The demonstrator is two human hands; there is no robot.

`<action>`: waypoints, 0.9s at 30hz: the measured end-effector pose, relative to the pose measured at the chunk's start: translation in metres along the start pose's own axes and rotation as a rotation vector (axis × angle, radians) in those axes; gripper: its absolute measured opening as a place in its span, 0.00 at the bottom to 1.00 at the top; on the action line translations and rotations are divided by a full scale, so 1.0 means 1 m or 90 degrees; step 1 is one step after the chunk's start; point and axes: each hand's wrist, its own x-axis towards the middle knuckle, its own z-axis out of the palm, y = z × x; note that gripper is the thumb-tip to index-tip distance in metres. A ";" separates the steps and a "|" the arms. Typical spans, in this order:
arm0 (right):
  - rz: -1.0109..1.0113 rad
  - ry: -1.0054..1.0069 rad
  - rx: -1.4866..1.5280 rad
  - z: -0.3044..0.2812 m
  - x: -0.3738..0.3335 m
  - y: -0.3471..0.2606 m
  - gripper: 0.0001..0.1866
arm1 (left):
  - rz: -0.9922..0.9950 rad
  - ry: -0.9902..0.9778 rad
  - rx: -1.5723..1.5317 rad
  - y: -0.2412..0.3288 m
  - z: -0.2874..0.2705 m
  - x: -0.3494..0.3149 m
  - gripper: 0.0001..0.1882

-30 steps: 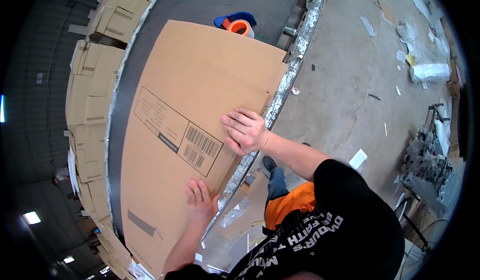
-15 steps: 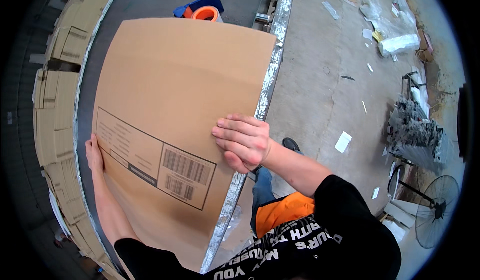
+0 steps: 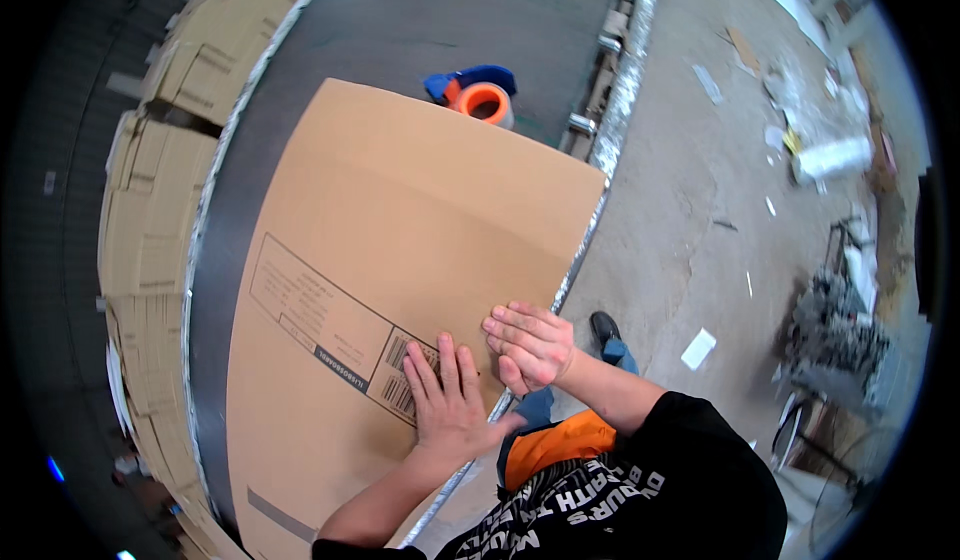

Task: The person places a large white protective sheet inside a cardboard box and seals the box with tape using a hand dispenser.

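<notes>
Lying flat on the dark grey metal worktable [image 3: 400, 30], the large flattened brown cardboard box [image 3: 400, 260] is pinned near its right edge: left hand [image 3: 450, 400] pressed open-palmed, right hand [image 3: 530, 345] loosely curled, neither grasping, apparently steadying it.

Orange tape dispenser [image 3: 478, 98] on belt; stacked cartons [image 3: 150, 210] left.

A dark grey work table [image 3: 420, 30] with a metal edge stands on a dusty concrete floor [image 3: 700, 210] littered with paper scraps [image 3: 698, 348]. Stacks of flattened cardboard boxes [image 3: 160, 210] line its far side; a roller conveyor [image 3: 600, 80] runs alongside.
</notes>
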 end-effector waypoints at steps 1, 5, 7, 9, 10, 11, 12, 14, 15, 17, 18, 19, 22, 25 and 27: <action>0.006 -0.011 -0.005 -0.003 0.004 0.005 0.11 | -0.008 0.022 0.022 0.000 0.012 0.004 0.56; 0.106 -0.080 0.174 -0.021 0.041 0.047 0.06 | -0.048 0.047 0.042 0.004 0.011 0.009 0.49; 0.108 -0.010 0.038 -0.021 0.102 0.117 0.11 | -0.052 0.045 0.032 0.003 0.015 0.005 0.51; 0.177 0.034 -0.063 0.000 0.167 0.182 0.09 | -0.053 0.073 0.017 0.004 0.013 0.007 0.51; 0.162 -0.049 -0.171 0.012 0.187 0.215 0.19 | -0.049 0.074 0.010 0.004 0.011 0.010 0.50; 0.170 -0.192 -0.211 0.028 0.184 0.253 0.22 | -0.037 0.077 0.006 0.004 0.007 0.017 0.50; 0.166 -0.329 -0.246 0.042 0.187 0.274 0.24 | -0.039 0.090 0.009 0.007 0.004 0.014 0.50; 0.331 -0.638 -0.264 0.059 0.200 0.284 0.21 | -0.053 0.102 -0.003 0.008 0.005 0.014 0.49; 0.367 -0.645 -0.303 0.059 0.196 0.284 0.20 | -0.057 0.108 -0.003 0.007 0.002 0.014 0.49; 0.486 -0.533 -0.297 0.045 0.185 0.276 0.18 | -0.082 0.114 -0.034 0.012 0.008 0.009 0.49; 0.528 -0.426 -0.220 0.029 0.170 0.288 0.19 | -0.085 0.114 -0.033 0.013 0.008 0.009 0.49; 0.568 -0.316 -0.147 0.004 0.155 0.303 0.19 | -0.085 0.115 -0.034 0.013 0.007 0.012 0.49; 0.555 0.024 0.099 -0.082 0.106 0.312 0.27 | -0.074 0.121 -0.025 0.012 0.006 0.018 0.49; 0.664 -0.031 0.241 -0.151 0.109 0.230 0.36 | -0.080 0.127 -0.018 0.012 0.010 0.016 0.50; 0.606 -0.089 0.305 -0.157 0.118 0.165 0.38 | -0.075 0.131 -0.014 0.012 0.008 0.021 0.49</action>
